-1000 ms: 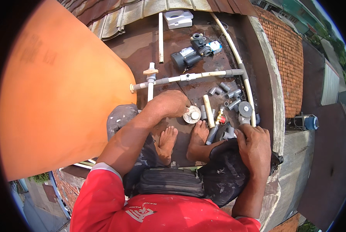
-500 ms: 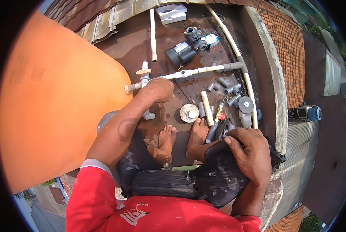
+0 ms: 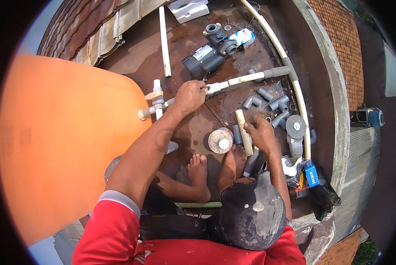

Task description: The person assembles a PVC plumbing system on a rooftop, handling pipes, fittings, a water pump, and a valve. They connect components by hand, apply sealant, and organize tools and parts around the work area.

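Note:
My left hand [image 3: 191, 96] is closed over the white pipe run [image 3: 240, 80], its fingertips at the small white inline fitting [image 3: 214, 88]. Closer to the orange tank, a valve with a tan handle [image 3: 154, 96] joins the same run. My right hand [image 3: 262, 136] is low over the floor, fingers apart, thumb at the edge of a short cream pipe [image 3: 244, 132]; some fingers are partly hidden. Left of that pipe stands a round can with a pale, stained lid [image 3: 220, 141]. Grey pipe fittings [image 3: 277, 104] lie just beyond my right hand.
An orange tank [image 3: 74, 145] fills the left side. A dark water pump [image 3: 209, 57] and a loose white pipe [image 3: 164, 42] lie farther off. To the right are an angle grinder [image 3: 295, 132], a blue box [image 3: 311, 173] and a low wall [image 3: 326, 66]. My feet are bare.
My right hand has left my knee and reached forward to the short cream pipe. My left hand has shifted along the pipe run toward the inline fitting. The view has moved, showing the blue box.

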Motion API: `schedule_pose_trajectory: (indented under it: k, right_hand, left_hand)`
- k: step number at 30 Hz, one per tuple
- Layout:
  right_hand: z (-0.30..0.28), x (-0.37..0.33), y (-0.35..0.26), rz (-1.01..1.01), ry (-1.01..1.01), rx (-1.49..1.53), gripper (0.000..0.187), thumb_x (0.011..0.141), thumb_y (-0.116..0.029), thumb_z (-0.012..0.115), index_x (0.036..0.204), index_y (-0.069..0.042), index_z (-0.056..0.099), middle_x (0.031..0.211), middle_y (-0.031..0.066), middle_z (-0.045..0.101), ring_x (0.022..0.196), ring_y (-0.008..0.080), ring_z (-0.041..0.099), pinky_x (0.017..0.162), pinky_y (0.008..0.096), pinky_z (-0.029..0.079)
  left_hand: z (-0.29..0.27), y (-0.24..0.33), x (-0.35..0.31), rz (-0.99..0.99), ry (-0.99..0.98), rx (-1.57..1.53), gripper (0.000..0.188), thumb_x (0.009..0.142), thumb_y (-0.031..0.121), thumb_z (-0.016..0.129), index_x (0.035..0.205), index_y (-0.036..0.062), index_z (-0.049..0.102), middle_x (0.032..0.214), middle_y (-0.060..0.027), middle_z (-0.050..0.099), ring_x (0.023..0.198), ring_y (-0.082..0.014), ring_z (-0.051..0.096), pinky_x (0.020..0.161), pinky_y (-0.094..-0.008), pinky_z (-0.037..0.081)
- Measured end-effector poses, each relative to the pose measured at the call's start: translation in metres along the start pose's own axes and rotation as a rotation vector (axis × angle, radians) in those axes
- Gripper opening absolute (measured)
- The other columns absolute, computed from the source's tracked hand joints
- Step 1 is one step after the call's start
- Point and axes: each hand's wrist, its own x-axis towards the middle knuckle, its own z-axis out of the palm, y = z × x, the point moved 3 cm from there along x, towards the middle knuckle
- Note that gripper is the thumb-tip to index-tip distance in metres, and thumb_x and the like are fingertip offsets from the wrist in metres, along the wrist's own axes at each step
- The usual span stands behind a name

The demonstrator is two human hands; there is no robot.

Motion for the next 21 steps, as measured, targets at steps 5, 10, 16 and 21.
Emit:
schedule_pose_trajectory:
  k: [5,10,16,21]
  right_hand:
    - [0.053,0.000,0.022,0.060,-0.131,0.075,0.028,0.101,-0.024,0.077,0.102,0.004,0.074,0.084,0.0179,0.076,0.079,0.0251,0.073,0.076,0.0436,0.056]
    - [0.052,0.006,0.046,0.094,0.022,0.289,0.031,0.099,-0.025,0.078,0.095,0.004,0.069,0.084,0.0216,0.075,0.077,0.0308,0.073,0.074,0.0456,0.055]
    - [0.042,0.017,0.065,0.104,0.085,0.298,0.033,0.099,-0.027,0.077,0.093,0.004,0.068,0.084,0.0215,0.075,0.076,0.0299,0.072,0.073,0.0459,0.054]
    - [0.042,0.036,0.059,0.065,0.023,0.284,0.032,0.097,-0.027,0.078,0.095,0.004,0.070,0.087,0.0234,0.076,0.083,0.0335,0.076,0.078,0.0457,0.056]
  left_hand:
    - [0.018,0.010,0.026,0.069,0.128,-0.070,0.021,0.100,0.016,0.070,0.108,-0.0001,0.080,0.106,-0.0221,0.078,0.102,-0.0427,0.074,0.093,-0.0496,0.058]
    - [0.053,0.034,0.063,0.183,0.012,0.172,0.023,0.097,0.024,0.076,0.107,0.0041,0.082,0.106,-0.0186,0.079,0.107,-0.0397,0.072,0.096,-0.0510,0.054]
    - [0.094,0.020,0.079,0.054,-0.241,0.405,0.034,0.095,0.035,0.081,0.111,0.0048,0.081,0.109,-0.0199,0.080,0.111,-0.0434,0.072,0.100,-0.0540,0.051]
    - [0.099,0.015,0.078,0.026,-0.204,0.231,0.039,0.099,0.040,0.076,0.110,0.0021,0.080,0.104,-0.0253,0.079,0.104,-0.0490,0.074,0.098,-0.0575,0.056]
